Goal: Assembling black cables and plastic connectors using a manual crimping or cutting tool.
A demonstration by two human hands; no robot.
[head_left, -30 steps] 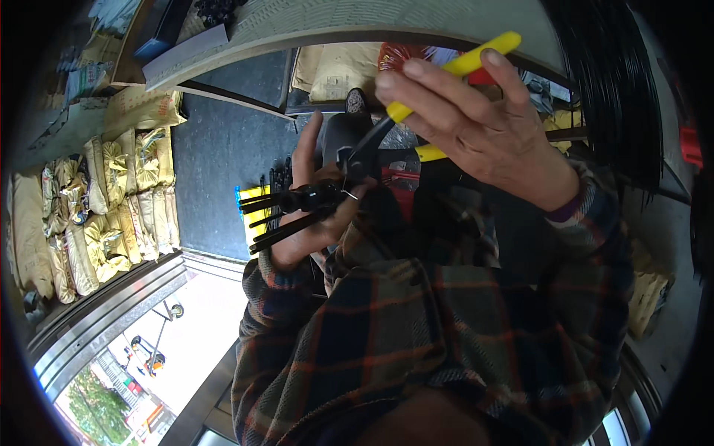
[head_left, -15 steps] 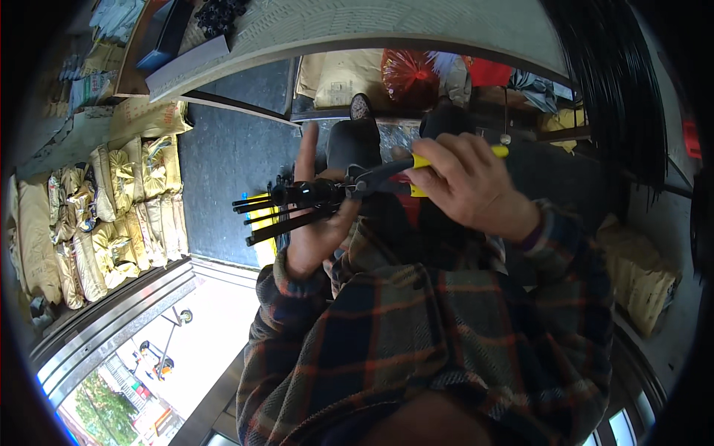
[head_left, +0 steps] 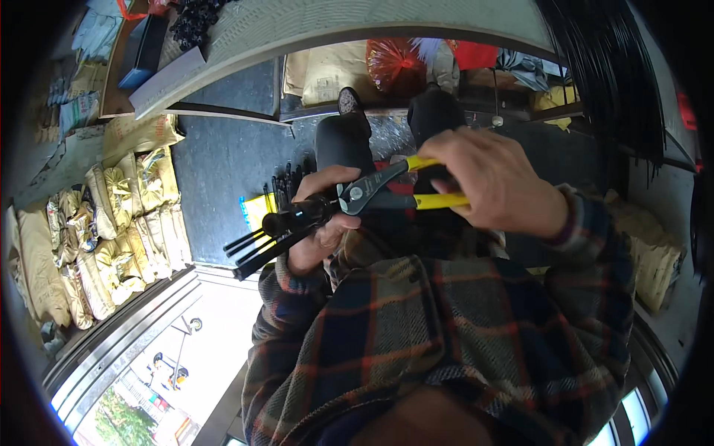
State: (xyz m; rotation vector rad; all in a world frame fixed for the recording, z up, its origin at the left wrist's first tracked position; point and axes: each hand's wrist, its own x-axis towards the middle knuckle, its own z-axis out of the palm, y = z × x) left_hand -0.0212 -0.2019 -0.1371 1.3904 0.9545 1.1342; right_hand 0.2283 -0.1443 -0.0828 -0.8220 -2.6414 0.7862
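Note:
My left hand (head_left: 316,247) is closed around a black hub-like piece (head_left: 297,221) with several thin black rods pointing out to the left. A pair of end-cutting pliers (head_left: 364,190) with yellow grips is in my right hand (head_left: 506,182). Their jaws meet the right end of the black piece, between my left thumb and fingers. The handles stand somewhat apart, and my fingers wrap around both grips. What lies inside the jaws is too small to make out.
Beyond my knees runs a grey worktop (head_left: 335,24). Wrapped paper packages (head_left: 111,223) are piled at the left. A yellow bag (head_left: 256,212) and upright black rods (head_left: 286,182) stand beside my left hand. Long black strands (head_left: 606,82) hang at the right; a red bag (head_left: 393,63) lies ahead.
The pliers' jaws remain at the black piece while their handles have spread and tilted. My left fingers have folded from stretched out to around the piece. My right hand has shifted slightly right.

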